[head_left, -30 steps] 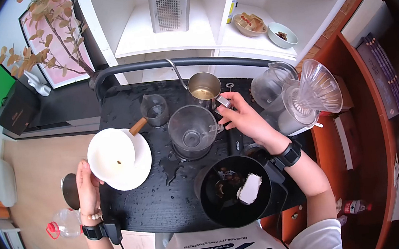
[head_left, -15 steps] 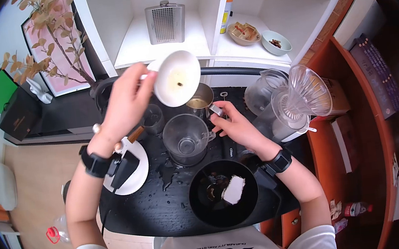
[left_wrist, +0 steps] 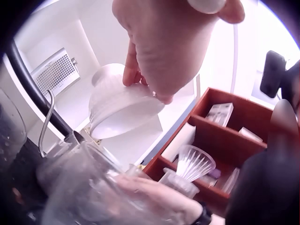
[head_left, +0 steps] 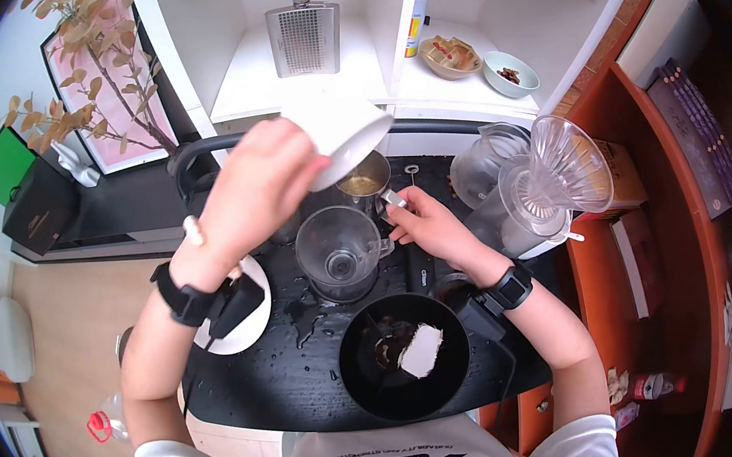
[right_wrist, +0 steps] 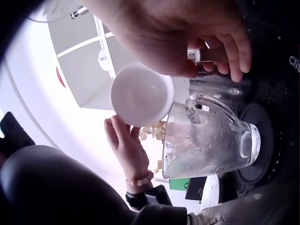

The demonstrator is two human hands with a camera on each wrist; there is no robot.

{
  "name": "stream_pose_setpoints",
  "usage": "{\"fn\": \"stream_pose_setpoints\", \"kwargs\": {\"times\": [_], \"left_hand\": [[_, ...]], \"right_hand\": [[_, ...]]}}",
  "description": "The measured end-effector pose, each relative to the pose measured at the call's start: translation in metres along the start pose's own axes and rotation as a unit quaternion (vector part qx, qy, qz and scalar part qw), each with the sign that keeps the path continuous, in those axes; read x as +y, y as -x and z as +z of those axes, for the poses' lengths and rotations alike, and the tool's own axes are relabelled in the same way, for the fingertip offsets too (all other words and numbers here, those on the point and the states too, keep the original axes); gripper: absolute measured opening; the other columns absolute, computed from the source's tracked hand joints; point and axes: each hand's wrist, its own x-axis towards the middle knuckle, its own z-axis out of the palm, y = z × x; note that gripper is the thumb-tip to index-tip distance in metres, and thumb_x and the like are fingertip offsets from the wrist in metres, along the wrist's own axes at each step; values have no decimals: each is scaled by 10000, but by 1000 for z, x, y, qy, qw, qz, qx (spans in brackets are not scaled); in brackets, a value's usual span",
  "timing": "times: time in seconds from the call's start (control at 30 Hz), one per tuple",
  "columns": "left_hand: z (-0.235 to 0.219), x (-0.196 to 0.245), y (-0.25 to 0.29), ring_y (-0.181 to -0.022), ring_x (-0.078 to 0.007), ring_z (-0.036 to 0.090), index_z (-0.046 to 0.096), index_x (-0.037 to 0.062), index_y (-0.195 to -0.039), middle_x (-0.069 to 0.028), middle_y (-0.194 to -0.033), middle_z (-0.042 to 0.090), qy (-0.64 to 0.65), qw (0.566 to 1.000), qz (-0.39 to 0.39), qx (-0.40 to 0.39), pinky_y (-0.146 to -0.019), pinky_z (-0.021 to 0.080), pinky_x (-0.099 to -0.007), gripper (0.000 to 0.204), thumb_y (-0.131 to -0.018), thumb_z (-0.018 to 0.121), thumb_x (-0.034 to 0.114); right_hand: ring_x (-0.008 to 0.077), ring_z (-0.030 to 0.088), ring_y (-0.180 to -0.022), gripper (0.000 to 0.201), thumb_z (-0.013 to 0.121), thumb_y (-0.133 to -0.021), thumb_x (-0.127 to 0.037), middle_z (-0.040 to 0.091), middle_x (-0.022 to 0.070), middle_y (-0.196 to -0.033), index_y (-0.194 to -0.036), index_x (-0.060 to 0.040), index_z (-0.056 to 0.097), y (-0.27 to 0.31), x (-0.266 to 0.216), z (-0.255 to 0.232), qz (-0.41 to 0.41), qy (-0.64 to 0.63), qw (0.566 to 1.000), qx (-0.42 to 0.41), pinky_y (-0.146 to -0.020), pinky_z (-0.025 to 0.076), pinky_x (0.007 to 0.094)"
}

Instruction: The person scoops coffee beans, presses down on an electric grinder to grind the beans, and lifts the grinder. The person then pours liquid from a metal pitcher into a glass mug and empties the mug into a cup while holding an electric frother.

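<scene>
My left hand (head_left: pixel 291 160) grips a white ceramic cup (head_left: pixel 348 133) and holds it in the air, tipped over the steel gooseneck kettle (head_left: pixel 367 179). In the left wrist view the white cup (left_wrist: pixel 117 105) leans mouth-down under my fingers (left_wrist: pixel 140 77). My right hand (head_left: pixel 402 211) pinches the kettle's metal handle (right_wrist: pixel 197 56). An empty glass server (head_left: pixel 338 248) stands on the black tray (head_left: pixel 265 375) just in front of the kettle. The right wrist view shows the glass server (right_wrist: pixel 211 136) below the white cup (right_wrist: pixel 140 93).
A black bowl (head_left: pixel 384 389) with a white lump sits at the tray's near edge. A white saucer (head_left: pixel 250 318) lies to the left. A clear plastic dripper (head_left: pixel 562 170) on a jug and a glass jug (head_left: pixel 481 166) stand right. White shelves (head_left: pixel 313 81) rise behind.
My left hand lifted the white cup off the saucer at the left, carried it up over the kettle and tipped it. My right hand stayed on the kettle handle.
</scene>
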Motion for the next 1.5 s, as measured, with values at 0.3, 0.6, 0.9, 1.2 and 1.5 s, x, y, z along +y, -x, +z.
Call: {"fn": "stream_pose_setpoints", "kwargs": {"times": [0.3,0.6,0.9,1.2,1.5], "left_hand": [[-68,0,135,-724,5,467,508,105,-871,71,-766,485,392,740,-498,224,-652,393,-166,173,-924,413,239],[-58,26,213,-637,-35,507,533,82,-890,21,-764,559,357,642,-618,280,-578,418,-158,246,-918,412,294],[-49,32,215,-731,-37,539,515,94,-914,22,-823,554,397,616,-625,268,-635,470,-169,205,-920,401,263],[-52,35,218,-755,-48,552,501,90,-917,15,-837,554,405,623,-621,249,-648,487,-176,197,-922,380,246],[-50,32,224,-727,-45,559,498,93,-925,15,-832,560,384,644,-618,239,-631,493,-186,210,-923,381,267]], "right_hand": [[97,549,-686,150,463,-897,-232,486,-5,-721,-849,-90,475,2,-6,6,55,-102,993,21,-645,451,228],[70,531,-635,167,500,-882,-216,499,-9,-713,-873,-49,510,18,-13,2,-78,-113,988,69,-597,422,207],[170,475,-608,109,570,-800,-80,487,91,-725,-818,17,521,40,-41,-1,-298,253,910,134,-563,386,253],[296,518,-720,110,607,-742,-40,521,127,-767,-804,10,531,41,-43,-2,-366,320,864,134,-640,429,325],[234,529,-686,111,592,-780,-81,518,113,-755,-810,11,539,39,-43,-1,-332,247,896,160,-627,419,291]]}}
